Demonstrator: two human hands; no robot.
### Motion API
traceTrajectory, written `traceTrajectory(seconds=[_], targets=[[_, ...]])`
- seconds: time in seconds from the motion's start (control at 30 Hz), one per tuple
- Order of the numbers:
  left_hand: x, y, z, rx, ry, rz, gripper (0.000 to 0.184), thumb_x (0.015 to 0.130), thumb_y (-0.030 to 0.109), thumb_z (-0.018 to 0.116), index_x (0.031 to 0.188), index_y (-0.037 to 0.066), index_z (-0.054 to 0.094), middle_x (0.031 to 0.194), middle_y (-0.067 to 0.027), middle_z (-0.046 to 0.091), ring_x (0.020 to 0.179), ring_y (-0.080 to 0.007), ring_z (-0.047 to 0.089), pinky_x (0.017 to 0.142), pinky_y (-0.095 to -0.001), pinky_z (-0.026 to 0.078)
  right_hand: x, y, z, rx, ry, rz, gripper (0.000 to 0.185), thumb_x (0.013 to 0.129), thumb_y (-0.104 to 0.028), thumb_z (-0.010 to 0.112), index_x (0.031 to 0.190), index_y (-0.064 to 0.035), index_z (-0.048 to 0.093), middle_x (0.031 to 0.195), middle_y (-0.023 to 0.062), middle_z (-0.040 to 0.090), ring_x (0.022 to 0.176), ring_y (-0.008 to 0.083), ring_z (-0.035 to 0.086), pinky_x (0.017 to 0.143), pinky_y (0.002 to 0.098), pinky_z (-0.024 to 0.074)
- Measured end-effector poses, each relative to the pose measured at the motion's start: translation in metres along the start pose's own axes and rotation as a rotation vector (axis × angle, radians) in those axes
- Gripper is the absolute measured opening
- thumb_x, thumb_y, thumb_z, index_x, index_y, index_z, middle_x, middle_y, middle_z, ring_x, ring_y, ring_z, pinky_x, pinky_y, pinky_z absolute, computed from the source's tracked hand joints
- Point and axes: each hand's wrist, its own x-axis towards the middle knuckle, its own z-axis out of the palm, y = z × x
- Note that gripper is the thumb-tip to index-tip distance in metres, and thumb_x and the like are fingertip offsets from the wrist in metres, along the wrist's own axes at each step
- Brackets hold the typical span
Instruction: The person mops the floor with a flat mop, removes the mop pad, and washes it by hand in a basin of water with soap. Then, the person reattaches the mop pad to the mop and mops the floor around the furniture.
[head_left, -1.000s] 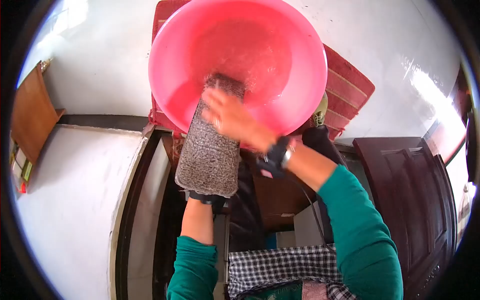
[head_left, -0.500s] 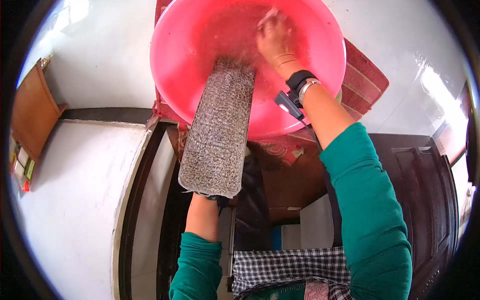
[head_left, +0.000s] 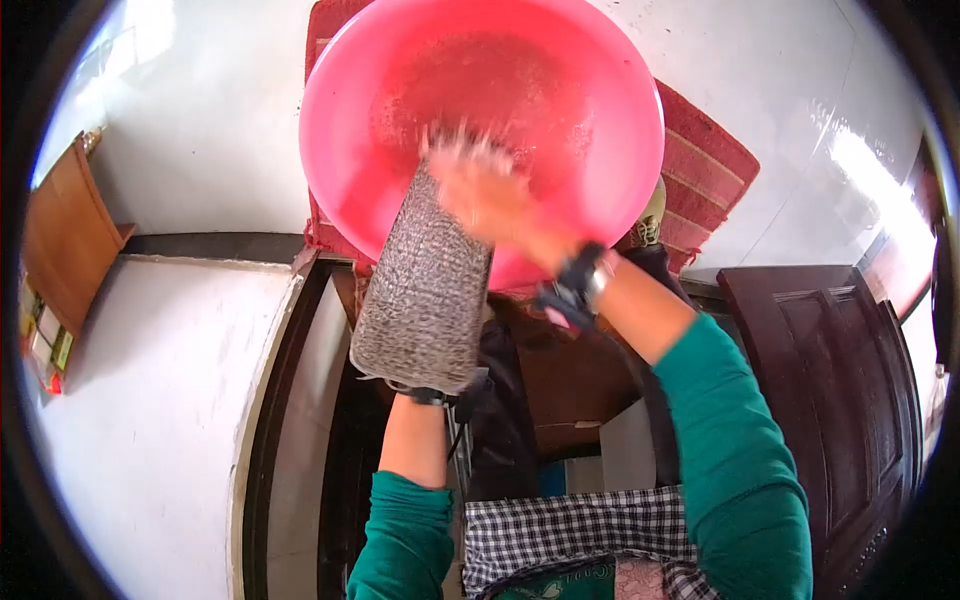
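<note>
A long grey speckled block with a rough, knitted-looking surface (head_left: 420, 290) slants up from my left wrist (head_left: 420, 396) to the basin. My left hand is hidden behind the block, which lies over it, so its fingers do not show. Over the block's upper end is my right hand (head_left: 480, 195), smeared by motion; whether it holds anything cannot be made out. Light streaks like splashing drops show at its fingers. Beneath them stands a large pink basin (head_left: 335, 150) with reddish-looking water (head_left: 490, 80) in it.
A red striped mat (head_left: 705, 170) lies under the basin on the shiny pale floor. A shoe (head_left: 650, 215) shows at the basin's right edge. To the right is a dark panelled door (head_left: 800, 370); a wooden cabinet (head_left: 70, 235) stands at the far left.
My right hand has come from inside the basin, down and left, onto the block's upper end. The basin sits slightly further left in view. The block has stayed nearly in place.
</note>
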Motion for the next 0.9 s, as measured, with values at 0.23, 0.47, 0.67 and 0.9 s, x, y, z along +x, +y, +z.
traceTrajectory(seconds=[0.23, 0.47, 0.67, 0.9], targets=[[-0.001, -0.001, -0.006, 0.002, -0.001, -0.015, 0.043, 0.086, 0.022, 0.049, 0.124, 0.005, 0.040, 0.124, -0.0135, 0.044, 0.114, -0.0237, 0.042, 0.097, -0.0338, 0.033, -0.048, -0.076, 0.010, 0.232, 0.185, -0.012, 0.049, 0.086, -0.034, 0.044, 0.124, -0.0029, 0.041, 0.135, 0.0142, 0.032, 0.124, 0.0341, 0.029, 0.097, 0.0534, 0.0263], [-0.002, 0.003, -0.001, -0.007, 0.005, -0.003, 0.044, 0.085, 0.022, 0.051, 0.123, 0.004, 0.040, 0.123, -0.0139, 0.045, 0.114, -0.0240, 0.042, 0.097, -0.0337, 0.034, -0.005, -0.015, 0.002, -0.047, 0.019, 0.031, 0.055, 0.078, -0.047, 0.049, 0.123, -0.0161, 0.046, 0.127, 0.0171, 0.038, 0.120, 0.0335, 0.034, 0.095, 0.0606, 0.0203], [-0.008, 0.012, -0.017, -0.008, -0.035, -0.027, 0.044, 0.084, 0.022, 0.053, 0.123, 0.004, 0.041, 0.122, -0.0142, 0.045, 0.113, -0.0243, 0.043, 0.096, -0.0336, 0.034, 0.056, 0.100, -0.030, -0.569, 0.725, 0.103, 0.025, 0.077, -0.025, 0.053, 0.092, -0.0059, 0.055, 0.084, 0.0153, 0.055, 0.074, 0.0345, 0.052, 0.059, 0.0418, 0.0430], [-0.012, 0.023, -0.045, -0.007, -0.124, -0.084, 0.045, 0.083, 0.022, 0.055, 0.123, 0.004, 0.041, 0.122, -0.0146, 0.046, 0.113, -0.0246, 0.043, 0.096, -0.0334, 0.035, -0.014, -0.064, -0.021, 1.637, 0.166, 0.321, 0.032, 0.086, -0.027, 0.044, 0.072, -0.0018, 0.059, 0.070, 0.0114, 0.061, 0.065, 0.0194, 0.060, 0.059, 0.0319, 0.0496]])
